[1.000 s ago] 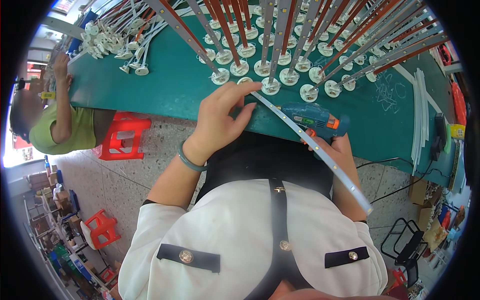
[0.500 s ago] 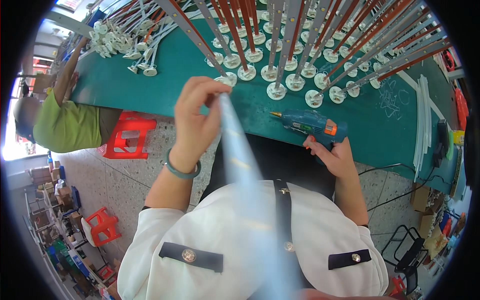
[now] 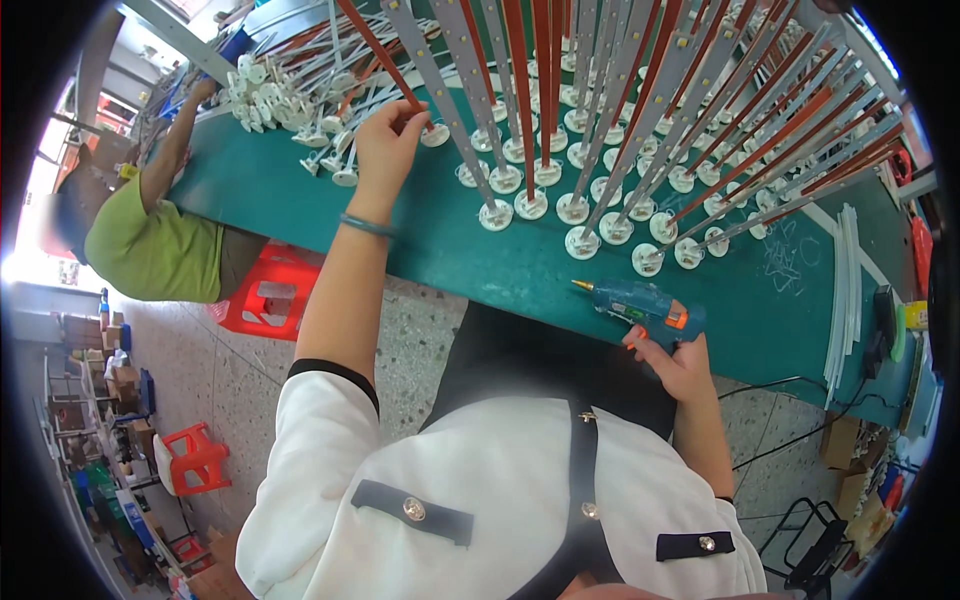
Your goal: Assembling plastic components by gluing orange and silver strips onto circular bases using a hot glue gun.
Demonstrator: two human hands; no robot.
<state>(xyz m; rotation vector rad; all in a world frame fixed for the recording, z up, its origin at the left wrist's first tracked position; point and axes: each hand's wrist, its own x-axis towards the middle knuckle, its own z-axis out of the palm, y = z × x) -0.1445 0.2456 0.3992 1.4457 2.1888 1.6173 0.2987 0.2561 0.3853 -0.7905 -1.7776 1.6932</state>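
Far out over the green table (image 3: pixel 450 260), my left hand (image 3: pixel 388 150) is closed around the lower part of a reddish-brown strip (image 3: pixel 385 55). This strip stands upright on a small white round base (image 3: pixel 435 135), left of a dense group of similar standing strips. A blue glue gun (image 3: pixel 645 305) with a brass tip is gripped in my right hand (image 3: pixel 685 368) at the table's near edge. Its nozzle points left, in front of the nearest white bases (image 3: pixel 582 242), and does not touch them.
A pile of strips with white round ends (image 3: pixel 270 95) lies at the back left. Pale loose strips (image 3: pixel 842 300) lie at the right, by a black cord (image 3: pixel 775 385). A person in a green shirt (image 3: pixel 155 250) is at the left, near a red stool (image 3: pixel 275 295).
My left hand has moved away from me and slightly left, setting its strip among the standing ones; the strip no longer crosses my chest. My right hand still holds the glue gun.
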